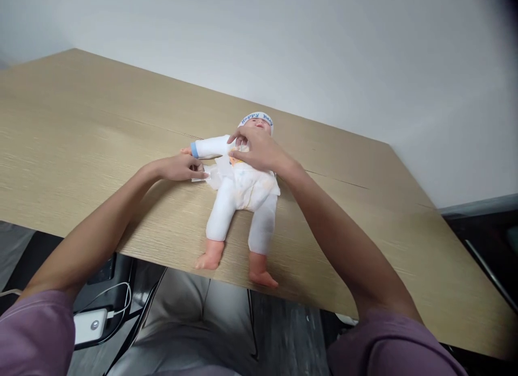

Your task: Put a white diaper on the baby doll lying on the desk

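Observation:
A baby doll (238, 195) in a white suit and a white cap with blue lettering lies on its back on a light wooden table (81, 128), feet at the near edge. A white nappy (251, 190) is around its hips. My left hand (180, 166) pinches the nappy's white tab beside the doll's outstretched arm. My right hand (257, 149) rests on the doll's chest, fingers closed on the cloth at the nappy's top edge.
A plain white wall rises behind the table. Under the near edge are my grey-trousered lap (190, 333), a white device with a cable (91, 325) at the left and dark chair parts. A dark surface lies at the far right.

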The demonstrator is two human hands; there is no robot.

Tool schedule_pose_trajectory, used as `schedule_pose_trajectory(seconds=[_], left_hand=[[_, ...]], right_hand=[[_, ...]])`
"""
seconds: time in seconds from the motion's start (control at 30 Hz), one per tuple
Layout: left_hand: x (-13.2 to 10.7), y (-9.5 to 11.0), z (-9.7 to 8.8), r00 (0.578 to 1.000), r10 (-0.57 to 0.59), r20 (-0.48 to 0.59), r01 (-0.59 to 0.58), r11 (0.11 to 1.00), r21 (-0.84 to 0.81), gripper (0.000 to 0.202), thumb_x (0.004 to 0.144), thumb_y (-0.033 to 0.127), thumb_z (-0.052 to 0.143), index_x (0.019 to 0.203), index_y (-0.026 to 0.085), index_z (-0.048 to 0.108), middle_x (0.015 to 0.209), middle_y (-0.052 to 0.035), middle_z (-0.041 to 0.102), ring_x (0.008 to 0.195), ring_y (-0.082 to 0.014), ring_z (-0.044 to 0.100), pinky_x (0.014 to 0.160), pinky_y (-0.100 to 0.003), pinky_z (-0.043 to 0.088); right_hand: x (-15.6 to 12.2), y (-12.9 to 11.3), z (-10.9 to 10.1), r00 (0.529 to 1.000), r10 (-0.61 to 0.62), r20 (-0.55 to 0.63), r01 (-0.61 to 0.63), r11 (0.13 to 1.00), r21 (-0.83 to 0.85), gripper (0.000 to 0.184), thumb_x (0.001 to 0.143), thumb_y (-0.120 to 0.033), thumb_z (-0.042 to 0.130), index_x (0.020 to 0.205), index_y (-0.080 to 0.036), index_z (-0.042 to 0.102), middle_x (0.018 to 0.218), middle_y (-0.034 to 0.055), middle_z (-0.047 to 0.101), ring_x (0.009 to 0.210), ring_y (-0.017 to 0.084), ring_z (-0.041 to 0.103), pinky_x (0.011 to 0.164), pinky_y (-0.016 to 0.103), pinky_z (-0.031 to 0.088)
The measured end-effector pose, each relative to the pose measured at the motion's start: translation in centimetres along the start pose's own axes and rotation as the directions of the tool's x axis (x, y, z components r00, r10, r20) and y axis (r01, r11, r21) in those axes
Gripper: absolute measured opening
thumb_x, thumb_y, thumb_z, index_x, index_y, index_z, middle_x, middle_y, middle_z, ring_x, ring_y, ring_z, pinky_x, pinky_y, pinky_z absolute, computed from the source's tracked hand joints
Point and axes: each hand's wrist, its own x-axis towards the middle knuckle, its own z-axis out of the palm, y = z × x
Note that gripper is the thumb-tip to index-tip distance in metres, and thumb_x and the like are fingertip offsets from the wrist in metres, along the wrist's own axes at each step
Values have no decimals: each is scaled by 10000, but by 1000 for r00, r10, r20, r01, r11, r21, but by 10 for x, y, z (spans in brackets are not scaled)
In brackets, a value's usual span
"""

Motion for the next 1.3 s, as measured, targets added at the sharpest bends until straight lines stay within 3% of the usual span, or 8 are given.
schedule_pose_trajectory(seconds=[0.13,0.33,0.43,0.53,0.73,0.83,1.0,1.3], left_hand=[[-5,10,-7,999,40,-29,-44,986,-164,463,908,678,757,788,237,685,785,-25,593,720,-196,516,697,-340,379],[2,30,3,990,10,-143,-52,954,-296,488,950,661,742,732,231,667,767,-38,621,739,-203,570,749,-379,450],[10,40,7,985,-2,-173,-58,938,-341,455,945,633,748,742,229,698,792,-47,655,765,-212,589,782,-401,467],[21,52,10,982,-32,-186,-39,930,-365,473,943,645,768,737,223,715,817,-57,695,770,-216,610,793,-415,480],[48,72,23,986,40,-164,-105,906,-411,421,928,608,776,778,217,740,778,-57,690,762,-215,619,760,-396,493],[58,67,32,972,50,-230,-158,862,-482,383,988,565,673,946,196,768,918,-83,745,818,-206,650,780,-373,514],[60,35,49,883,48,-467,-269,867,-419,453,984,629,707,1153,214,644,1204,-97,743,1014,-202,687,908,-347,549],[70,15,58,919,190,-345,-346,807,-478,545,945,739,795,918,223,623,893,-15,617,842,-194,573,831,-355,475]], right_hand=[[-5,-17,-2,988,-144,-50,134,979,-156,220,1011,-324,698,1187,-255,812,1254,108,749,1220,354,635,1152,550,438],[-17,-32,0,979,-139,150,173,953,-248,379,1116,-445,607,1016,-230,902,1036,111,718,1034,315,650,1054,520,482],[-31,-35,-2,992,-106,69,119,968,-221,429,1143,-490,575,1306,-227,873,1153,133,756,1115,341,685,1082,529,515],[-49,-41,-3,997,-58,-59,48,988,-147,595,1124,-544,626,1624,-225,668,1344,148,770,1298,376,682,1168,548,519],[-61,-47,10,977,174,-122,-168,984,56,736,1059,-536,728,1687,-187,563,1141,116,802,1047,340,745,1019,498,571],[-57,-45,17,954,255,-156,-237,963,128,617,1100,-462,637,1664,-214,593,1065,86,793,921,300,720,922,447,557],[-56,-41,22,945,257,-204,-221,958,185,559,1095,-369,617,1641,-253,625,936,7,712,821,239,652,839,380,494],[-53,-42,30,910,294,-291,-252,952,173,385,1112,-239,586,1471,-242,724,875,-4,686,776,224,606,821,376,465]])
